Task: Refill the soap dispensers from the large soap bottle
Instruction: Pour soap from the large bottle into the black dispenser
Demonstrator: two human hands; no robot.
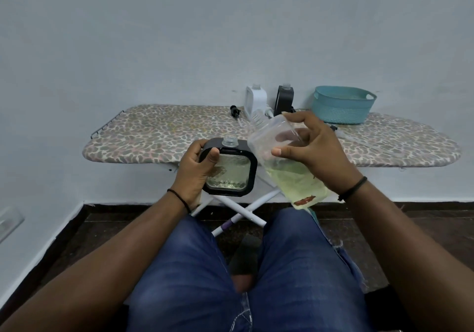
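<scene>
Both hands are up in front of me and each grips a container. My right hand (311,149), at about 3 o'clock from frame centre, curls thumb and fingers round the large soap bottle (284,159). It is clear plastic, tilted so its open threaded neck points toward 11 o'clock, with pale yellow-green soap pooled in the lower end toward 5 o'clock. My left hand (196,171), at roughly 8 o'clock from the bottle's neck, wraps around the left edge of a black-framed dispenser (228,170), thumb pressed on its textured clear front. That dispenser stands upright, its glass neck uncapped, and a shallow layer of liquid shows at its bottom. Bottle and dispenser sit just beside each other; I cannot tell whether they touch.

Working down by size: the ironing board (159,136) with a leopard-print cover spans the view behind my hands. At 1 o'clock on it sits a teal basket (342,108). Near 12 o'clock stand a white dispenser (255,100) and a black dispenser (284,99), both uncapped and close to the wall. A black pump head (235,111) lies on the cover at 11 o'clock, just left of the white one. Another pump with its tube (341,131) lies at 2 o'clock, in front of the basket.
</scene>
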